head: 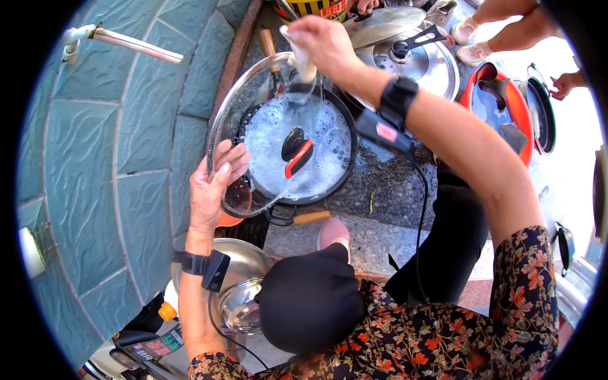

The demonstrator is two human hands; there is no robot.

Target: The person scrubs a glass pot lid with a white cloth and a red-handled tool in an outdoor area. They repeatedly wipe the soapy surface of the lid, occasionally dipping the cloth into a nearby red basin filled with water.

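My left hand point(218, 185) grips the near left rim of a clear glass pot lid point(216, 123), thumb on one side and fingers seen through the glass. The lid has a black knob with a red edge point(298, 153) and is wet with droplets. It is held over a wide dark pan point(349, 171) full of sudsy water point(308, 118). My right hand point(323, 42) is above the lid's far edge, closed on a pale wet cloth point(304, 59) that hangs down. The pan has a wooden side handle point(312, 217). Another wooden handle point(268, 43) shows beyond the lid.
Steel pans with a glass lid point(389, 23) stand at the back. A red basin of water point(515, 95) is on the right, beside a dark pan point(548, 118). Steel bowls point(242, 254) sit near my left forearm. A tiled wall with a pipe point(137, 45) borders the left. Other people are near.
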